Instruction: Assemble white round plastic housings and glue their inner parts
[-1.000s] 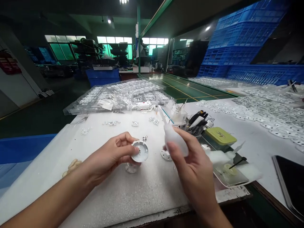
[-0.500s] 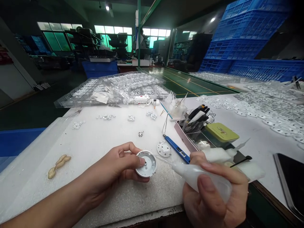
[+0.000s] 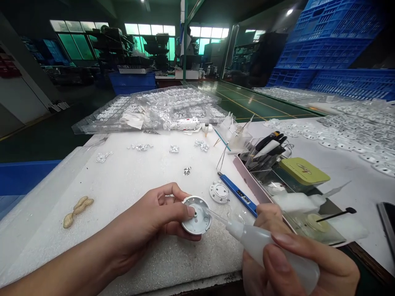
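My left hand (image 3: 163, 213) is closed on a round white plastic cup-shaped part (image 3: 202, 220), its hollow side tilted up and the thumb pressing inside its rim. In my right hand (image 3: 296, 250) is a translucent squeeze bottle (image 3: 256, 238) with a long thin nozzle. The nozzle's tip reaches over the right rim of the round part; whether it touches the inside I cannot tell. On the white foam mat behind them lies a white disc (image 3: 219, 192) with small notches, beside a blue pen-shaped tool (image 3: 237, 193).
Small white parts (image 3: 140, 146) lie in piles, with tiny silvery pieces (image 3: 187, 170) nearer. Peanuts (image 3: 78, 207) rest at left. A pink-edged organizer (image 3: 247, 174) holds tools, a yellow-green tin (image 3: 304, 170) and bottles at right. Clear trays (image 3: 92, 128) stand behind; blue crates (image 3: 336, 45) rise at far right.
The view has shifted, so most things sit slightly farther right. The nozzle tip has come in from beside the round part's rim to over its hollow. Both hands keep their holds.
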Tool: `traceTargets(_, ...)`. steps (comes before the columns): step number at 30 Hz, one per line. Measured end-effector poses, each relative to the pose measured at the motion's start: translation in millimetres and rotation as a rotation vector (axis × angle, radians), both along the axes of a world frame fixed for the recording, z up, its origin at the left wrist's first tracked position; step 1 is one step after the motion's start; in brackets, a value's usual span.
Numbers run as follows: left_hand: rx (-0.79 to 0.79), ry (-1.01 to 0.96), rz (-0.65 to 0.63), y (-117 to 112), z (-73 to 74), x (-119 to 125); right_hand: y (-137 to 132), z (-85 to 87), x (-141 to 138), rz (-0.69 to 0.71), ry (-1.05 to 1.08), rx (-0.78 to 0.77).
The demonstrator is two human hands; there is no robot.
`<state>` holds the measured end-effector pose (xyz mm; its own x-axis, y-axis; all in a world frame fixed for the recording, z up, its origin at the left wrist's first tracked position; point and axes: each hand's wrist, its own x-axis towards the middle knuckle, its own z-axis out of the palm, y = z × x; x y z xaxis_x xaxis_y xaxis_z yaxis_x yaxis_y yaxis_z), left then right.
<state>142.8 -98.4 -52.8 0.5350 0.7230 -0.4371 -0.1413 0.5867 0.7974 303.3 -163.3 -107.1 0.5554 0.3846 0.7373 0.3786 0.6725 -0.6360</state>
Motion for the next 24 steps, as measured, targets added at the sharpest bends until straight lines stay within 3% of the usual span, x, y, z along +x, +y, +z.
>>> traceTargets(12,-0.005,0.003,0.006,0.1,-3.1,-1.1,2.1,4.2,-4.5,0.051,0.048,0.006)
traceTargets(24,0.006,0.022,0.006,0.2,-3.3,-0.4,3.9,3.7,-3.8,0.009,-0.011,-0.004)
